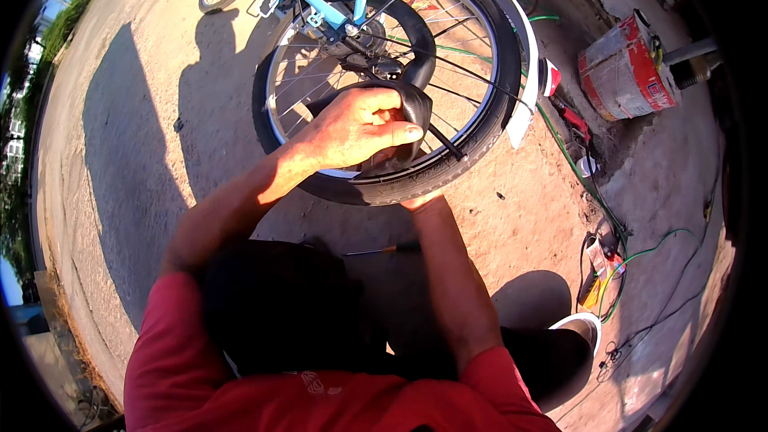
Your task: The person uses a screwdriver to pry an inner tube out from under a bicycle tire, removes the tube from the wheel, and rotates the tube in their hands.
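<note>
A bicycle wheel stands in front of me, its black tyre [372, 192] around a silver rim and spokes. A loose black inner tube [420, 44] loops over the spokes near the hub. My left hand [360, 130] is closed around the tube's near end, just inside the tyre's near edge. Below, my right hand [422, 202] reaches under the tyre's near edge; the tyre hides its fingers. The light blue bicycle frame [316, 4] meets the wheel at the hub. A white mudguard [526, 72] curves along the tyre's right side.
A red and white bucket [624, 72] stands at the far right. A green hose [560, 132] and thin cables run along the ground there. A slim tool with an orange handle [390, 249] lies near my knees. A white-rimmed round container [588, 320] sits at my right.
</note>
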Available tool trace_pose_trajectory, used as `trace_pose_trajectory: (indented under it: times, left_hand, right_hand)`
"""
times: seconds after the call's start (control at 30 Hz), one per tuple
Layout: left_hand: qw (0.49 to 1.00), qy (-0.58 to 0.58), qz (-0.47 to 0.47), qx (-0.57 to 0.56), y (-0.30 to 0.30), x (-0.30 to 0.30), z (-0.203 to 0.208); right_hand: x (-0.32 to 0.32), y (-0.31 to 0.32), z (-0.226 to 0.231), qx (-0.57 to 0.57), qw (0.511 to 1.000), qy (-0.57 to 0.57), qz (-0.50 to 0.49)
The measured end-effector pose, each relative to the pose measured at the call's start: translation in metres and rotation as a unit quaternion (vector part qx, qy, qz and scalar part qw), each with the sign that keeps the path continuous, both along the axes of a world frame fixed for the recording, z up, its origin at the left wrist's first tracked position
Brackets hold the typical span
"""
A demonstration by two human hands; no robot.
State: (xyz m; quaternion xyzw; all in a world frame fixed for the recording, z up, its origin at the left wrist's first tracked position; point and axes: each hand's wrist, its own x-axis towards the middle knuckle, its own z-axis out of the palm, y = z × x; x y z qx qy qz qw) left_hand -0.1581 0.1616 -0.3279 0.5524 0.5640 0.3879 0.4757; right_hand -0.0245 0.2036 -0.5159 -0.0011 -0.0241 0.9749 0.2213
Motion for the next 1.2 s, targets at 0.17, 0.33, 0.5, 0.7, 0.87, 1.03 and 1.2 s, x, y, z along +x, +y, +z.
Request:
trace_pose_trajectory:
  times: [0.17,0.33,0.5,0.7,0.87,1.03,1.2]
  left_hand:
    - [0.981,0.194,0.027,-0.012,-0.046,-0.019,-0.016]
    - [0.938,0.334,-0.034,0.082,-0.068,-0.045,-0.051]
    - [0.973,0.23,0.008,0.018,-0.064,-0.039,-0.049]
    - [0.95,0.303,-0.038,0.063,-0.069,-0.041,-0.055]
    - [0.958,0.271,-0.049,0.075,-0.075,-0.042,-0.049]
    - [0.956,0.271,-0.05,0.105,-0.077,-0.018,-0.04]
    - [0.936,0.336,-0.017,0.104,-0.091,-0.018,-0.035]
  right_hand:
    - [-0.007,-0.005,0.016,0.056,0.997,-0.049,0.033]
    - [-0.005,-0.007,0.014,0.059,0.998,0.014,-0.013]
    - [-0.008,-0.012,-0.001,-0.001,0.999,0.031,-0.034]
    - [-0.011,-0.014,-0.001,0.026,0.997,0.02,-0.076]
    - [-0.012,-0.013,0.004,0.029,0.998,-0.023,-0.058]
    - [-0.003,-0.01,0.003,0.061,0.99,-0.028,-0.124]
    - [-0.021,-0.021,0.041,-0.01,0.986,-0.133,-0.098]
